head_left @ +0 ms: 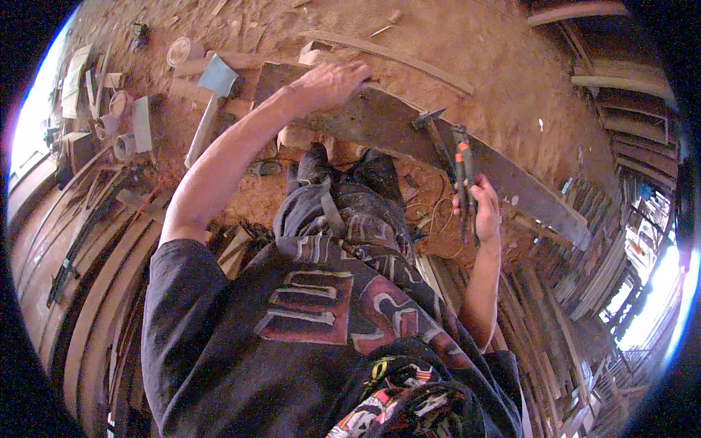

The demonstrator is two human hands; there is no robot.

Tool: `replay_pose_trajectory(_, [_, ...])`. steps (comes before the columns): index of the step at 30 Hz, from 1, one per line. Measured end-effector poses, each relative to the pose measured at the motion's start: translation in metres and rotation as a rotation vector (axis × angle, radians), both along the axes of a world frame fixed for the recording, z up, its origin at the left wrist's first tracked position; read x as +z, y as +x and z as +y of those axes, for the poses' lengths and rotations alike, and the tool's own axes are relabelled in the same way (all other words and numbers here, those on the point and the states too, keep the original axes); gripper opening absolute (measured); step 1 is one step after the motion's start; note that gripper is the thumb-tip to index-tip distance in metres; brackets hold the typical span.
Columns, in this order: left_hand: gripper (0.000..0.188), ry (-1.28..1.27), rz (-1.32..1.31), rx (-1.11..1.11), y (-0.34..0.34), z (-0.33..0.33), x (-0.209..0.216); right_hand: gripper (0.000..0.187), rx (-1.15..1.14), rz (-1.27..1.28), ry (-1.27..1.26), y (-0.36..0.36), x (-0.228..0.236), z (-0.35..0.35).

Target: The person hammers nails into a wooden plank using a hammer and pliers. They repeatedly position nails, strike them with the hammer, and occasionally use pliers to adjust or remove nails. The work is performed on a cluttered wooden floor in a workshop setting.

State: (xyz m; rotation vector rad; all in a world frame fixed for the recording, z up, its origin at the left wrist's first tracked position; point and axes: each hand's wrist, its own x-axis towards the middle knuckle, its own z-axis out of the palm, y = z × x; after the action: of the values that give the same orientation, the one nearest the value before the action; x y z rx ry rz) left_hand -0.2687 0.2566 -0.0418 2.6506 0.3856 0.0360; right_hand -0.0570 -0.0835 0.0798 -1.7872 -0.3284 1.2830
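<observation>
A long dark wooden plank (pixel 511 169) runs across in front of me, slanting from upper left down to the right. My left hand (pixel 332 82) is at its far edge, fingers curled together; whatever they may grip is hidden. In my right hand (pixel 483 208), closed round the handles, is a pair of pliers (pixel 465 171) with orange marks, jaws pointing away from me over the plank's near side. Just left of the pliers a hammer (pixel 431 123) rests on the plank, its handle partly behind them.
An axe with a pale blue head (pixel 217 76) leans left of the plank. Several tubs, one a white bucket (pixel 182 52), stand at the far left. A curved wooden strip (pixel 394 57) lies beyond the plank on brown earth. Stacked boards (pixel 102 306) fill both sides.
</observation>
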Motion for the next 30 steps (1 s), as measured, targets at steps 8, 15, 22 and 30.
replay_pose_trajectory(8, [0.037, -0.052, -0.482, 0.619, 0.002, 0.053, 0.032, 0.027, 0.009, 0.159, 0.023, -0.032, -0.014, 0.011])
replay_pose_trajectory(15, [0.035, -0.074, -0.342, 0.993, -0.060, 0.024, 0.026, 0.026, -0.038, 0.056, 0.033, -0.030, -0.006, 0.008])
replay_pose_trajectory(22, [0.036, 0.010, -0.151, 1.046, -0.090, -0.036, 0.013, 0.013, -0.100, 0.012, 0.030, -0.026, -0.011, 0.005])
replay_pose_trajectory(30, [0.038, -0.081, -0.081, 0.978, -0.086, -0.048, 0.009, 0.020, 0.051, -0.076, -0.025, -0.022, -0.018, 0.012])
